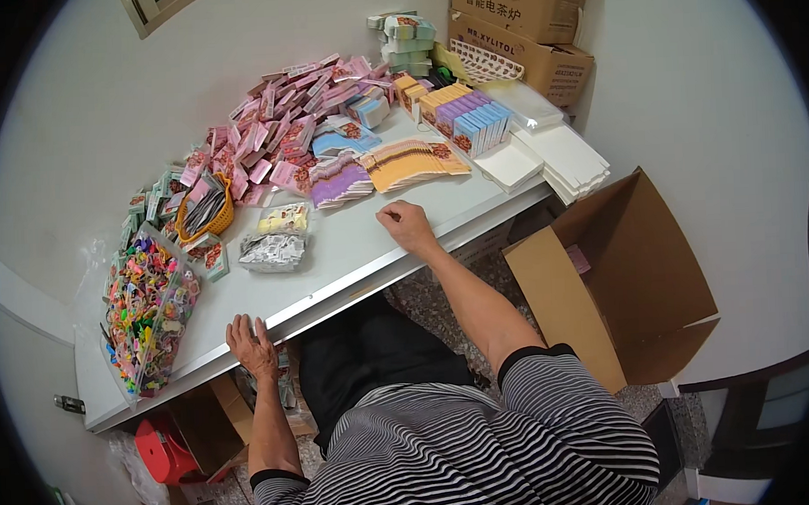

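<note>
My left hand rests on the front edge of the white table, fingers stretched and slightly apart, holding nothing. My right hand lies on the tabletop further right, its fingers curled closed; whatever they might hold is hidden. Just beyond it are a fanned row of orange flat cartons and a fanned stack of purple flat cartons. Between the hands, further back, sits a clear bag of small white and yellow packets. Left of my left hand lies a big clear bag of colourful small trinkets.
A heap of pink boxes fills the back, with an orange basket at its left. Upright boxes and white trays stand at right. An open cardboard box is beside the table; a red stool sits below left.
</note>
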`<state>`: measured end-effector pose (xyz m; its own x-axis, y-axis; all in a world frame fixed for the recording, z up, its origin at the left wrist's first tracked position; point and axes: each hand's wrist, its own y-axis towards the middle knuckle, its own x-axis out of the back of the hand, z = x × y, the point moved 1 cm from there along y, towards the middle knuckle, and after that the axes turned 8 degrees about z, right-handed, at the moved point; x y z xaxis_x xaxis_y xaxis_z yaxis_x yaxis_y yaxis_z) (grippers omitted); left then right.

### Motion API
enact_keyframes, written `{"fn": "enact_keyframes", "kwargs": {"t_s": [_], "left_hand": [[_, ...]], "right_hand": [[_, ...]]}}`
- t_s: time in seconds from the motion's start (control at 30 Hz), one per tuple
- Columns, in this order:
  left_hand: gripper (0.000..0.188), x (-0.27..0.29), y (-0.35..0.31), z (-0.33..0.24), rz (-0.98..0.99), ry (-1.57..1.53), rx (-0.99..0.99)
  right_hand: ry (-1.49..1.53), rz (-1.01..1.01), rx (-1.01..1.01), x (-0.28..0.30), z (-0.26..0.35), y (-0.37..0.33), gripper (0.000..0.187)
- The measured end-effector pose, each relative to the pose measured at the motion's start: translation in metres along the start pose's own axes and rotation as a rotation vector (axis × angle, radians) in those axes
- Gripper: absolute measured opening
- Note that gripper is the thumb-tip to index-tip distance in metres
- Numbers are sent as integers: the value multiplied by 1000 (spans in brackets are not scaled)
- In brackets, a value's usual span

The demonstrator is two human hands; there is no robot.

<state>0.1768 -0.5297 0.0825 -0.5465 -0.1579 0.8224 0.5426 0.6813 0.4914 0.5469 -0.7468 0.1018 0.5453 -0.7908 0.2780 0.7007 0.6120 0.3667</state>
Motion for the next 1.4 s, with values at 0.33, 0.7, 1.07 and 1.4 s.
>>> {"fn": "enact_keyframes", "kwargs": {"t_s": [0.33,0.7,1.07,1.4], "left_hand": [[38,-24,7,7,-18,44,33],[38,-39,28,40,-52,50,39],[39,-95,69,101,-114,44,-5],[40,-149,115,128,-210,41,-106]], "right_hand": [[-24,28,-28,-9,-9,12,23],[-33,31,-57,-45,-11,29,21],[-62,-2,-51,-99,-39,70,18],[-149,0,-67,-137,-71,110,10]]}}
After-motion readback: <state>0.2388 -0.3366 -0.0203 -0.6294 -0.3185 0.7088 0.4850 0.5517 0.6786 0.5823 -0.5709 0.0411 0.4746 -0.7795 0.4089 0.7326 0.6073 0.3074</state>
